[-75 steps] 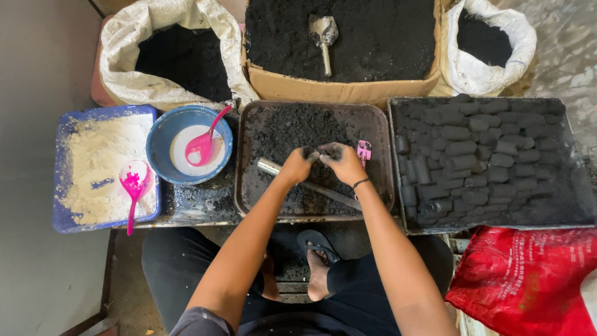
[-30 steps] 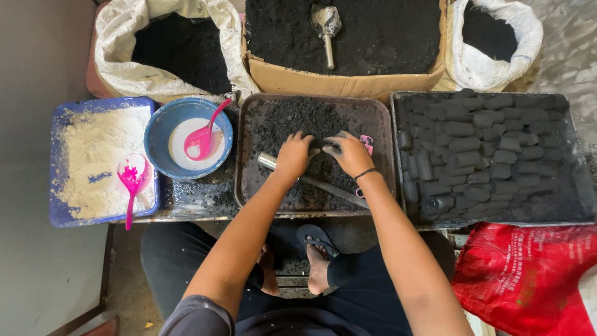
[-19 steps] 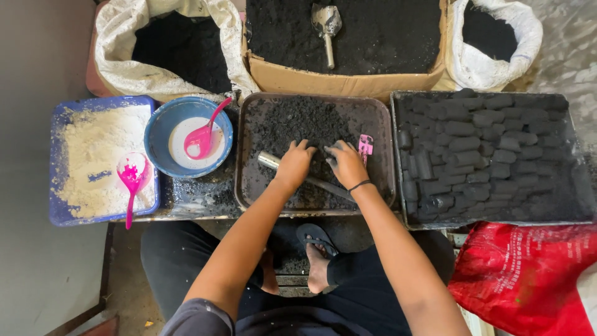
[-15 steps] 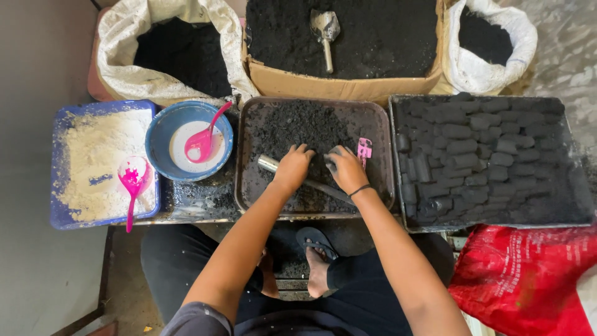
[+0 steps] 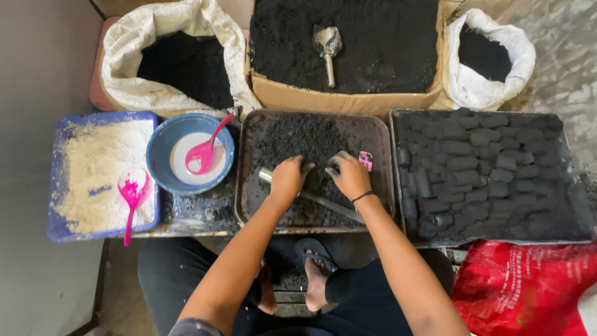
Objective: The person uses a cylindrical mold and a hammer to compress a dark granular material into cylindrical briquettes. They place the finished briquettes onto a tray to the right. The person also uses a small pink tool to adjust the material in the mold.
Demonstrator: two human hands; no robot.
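Black powder work at a low counter [image 5: 186, 214], both hands in the middle tray [image 5: 245, 186].

Left hand [image 5: 288, 178] presses down on a metal tube [image 5: 317, 200] that lies slantwise across the tray, fingers curled over it at its left end. Right hand [image 5: 349, 175] rests in the powder [image 5: 298, 137] just beside, fingers bent, grip closed on a pinch of the dark stuff; whether it holds more I cannot tell. A pink clip [image 5: 365, 160] sits by its knuckles. Right tray [image 5: 404, 124] carries pressed black blocks [image 5: 472, 165]. A blue bowl [image 5: 160, 165] with a pink spoon [image 5: 204, 152] stands to the left.
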